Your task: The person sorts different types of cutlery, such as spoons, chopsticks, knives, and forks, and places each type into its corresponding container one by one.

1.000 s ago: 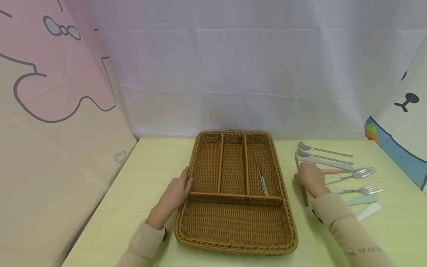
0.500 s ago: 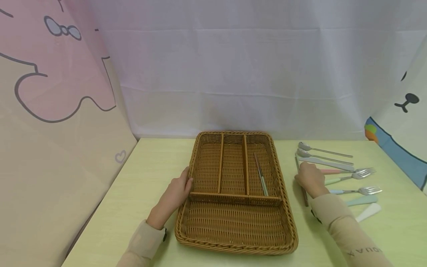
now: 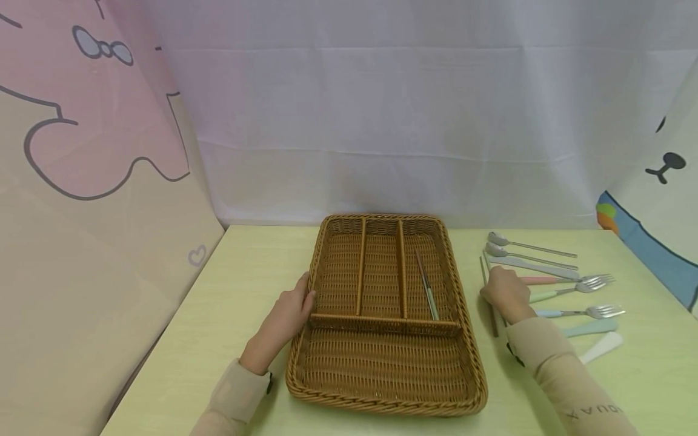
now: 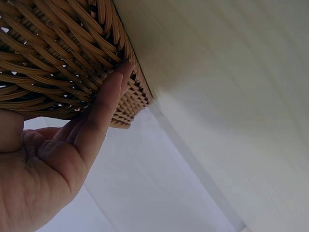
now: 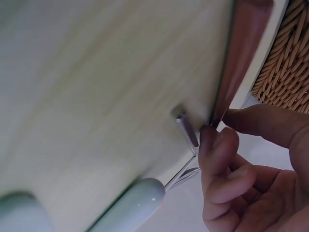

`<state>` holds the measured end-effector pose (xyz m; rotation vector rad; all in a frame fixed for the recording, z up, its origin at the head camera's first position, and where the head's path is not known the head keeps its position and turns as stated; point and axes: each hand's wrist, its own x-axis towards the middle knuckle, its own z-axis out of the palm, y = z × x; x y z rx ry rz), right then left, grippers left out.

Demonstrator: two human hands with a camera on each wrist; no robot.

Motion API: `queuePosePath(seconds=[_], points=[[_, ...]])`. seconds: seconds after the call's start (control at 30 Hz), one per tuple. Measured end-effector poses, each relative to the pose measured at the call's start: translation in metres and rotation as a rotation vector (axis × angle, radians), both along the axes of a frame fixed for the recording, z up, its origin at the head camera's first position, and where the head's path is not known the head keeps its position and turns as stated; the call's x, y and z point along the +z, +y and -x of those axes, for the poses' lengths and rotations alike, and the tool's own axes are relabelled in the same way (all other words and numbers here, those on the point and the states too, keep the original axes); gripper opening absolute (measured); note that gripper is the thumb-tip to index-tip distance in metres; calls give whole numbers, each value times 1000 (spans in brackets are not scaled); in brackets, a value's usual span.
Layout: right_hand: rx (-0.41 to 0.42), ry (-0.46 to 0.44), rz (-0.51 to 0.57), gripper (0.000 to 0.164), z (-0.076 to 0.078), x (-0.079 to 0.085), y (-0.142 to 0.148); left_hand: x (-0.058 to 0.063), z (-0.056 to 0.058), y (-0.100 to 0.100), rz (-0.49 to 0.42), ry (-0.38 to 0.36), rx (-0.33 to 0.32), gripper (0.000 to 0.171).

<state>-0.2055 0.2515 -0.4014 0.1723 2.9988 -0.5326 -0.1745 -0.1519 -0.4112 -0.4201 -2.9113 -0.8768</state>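
Observation:
My left hand [image 3: 286, 312] grips the left rim of a brown wicker cutlery tray [image 3: 386, 325], thumb over the edge and fingers along the outer wall [image 4: 72, 72]. Beyond the tray's right side, my right hand [image 3: 507, 293] pinches a chopstick [image 5: 244, 58] with a reddish-brown handle between thumb and index finger. Its thin metal end [image 3: 483, 271] points toward the back. A second slim stick [image 3: 488, 259] lies close beside it, partly hidden under the hand. Inside the tray's right compartment lie slim sticks [image 3: 431, 303], brown toward the back and green toward the front.
Right of the hand are two long spoons [image 3: 540, 247], a pale knife [image 3: 537, 267], forks and spoons with a pink handle [image 3: 537, 280], a green handle [image 3: 545, 295] and a blue handle [image 3: 551, 313], plus mint [image 3: 591, 327] and white [image 3: 602, 347] handles. A white curtain [image 3: 349, 133] stands behind.
The pinched chopstick has shifted slightly left, separating from the stick beside it, which now shows. The right forearm has edged left. My left hand and the tray have stayed put.

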Motion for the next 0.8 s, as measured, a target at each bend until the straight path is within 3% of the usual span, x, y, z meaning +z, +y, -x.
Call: queuePosePath(seconds=[0.57,0.8], points=[[11,-20,-13,12,3,0,-6,0,0,0,-9,-5,-2,50],[12,-28,-7,22,3,0,-8,1,0,1,5,-10,5,50]])
